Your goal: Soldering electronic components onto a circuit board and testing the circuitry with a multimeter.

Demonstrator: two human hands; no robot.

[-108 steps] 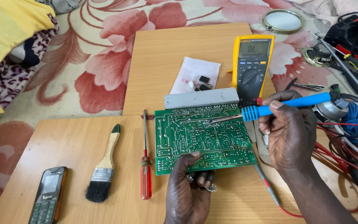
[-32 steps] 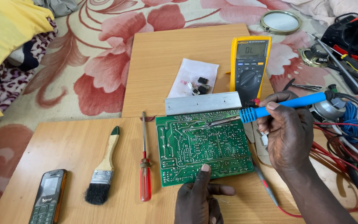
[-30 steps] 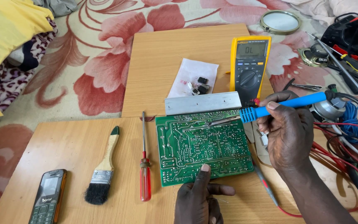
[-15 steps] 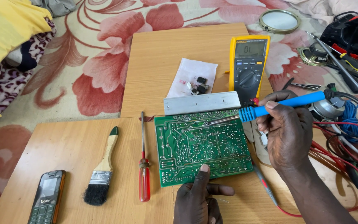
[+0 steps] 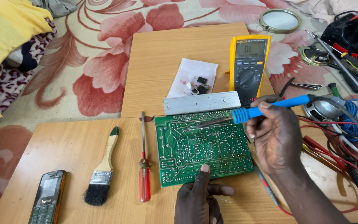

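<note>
The right hand [image 5: 276,139] is clamped on a blue-handled soldering iron [image 5: 270,108], its tip resting on the far part of the green circuit board [image 5: 201,147]. The left hand [image 5: 197,199] holds nothing, one finger pressing the board's near edge. The board lies flat on the tabletop [image 5: 67,141], a red screwdriver [image 5: 144,174] just left, a yellow multimeter [image 5: 248,62] far right.

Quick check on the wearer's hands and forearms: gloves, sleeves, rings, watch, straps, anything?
Nothing worn that shows. The left hand and right hand are both bare: no gloves, rings or tape visible. The right forearm is bare down to the frame's lower edge, with no sleeve, watch or strap. The left wrist is cut off by the bottom edge, so it cannot be judged.
</note>
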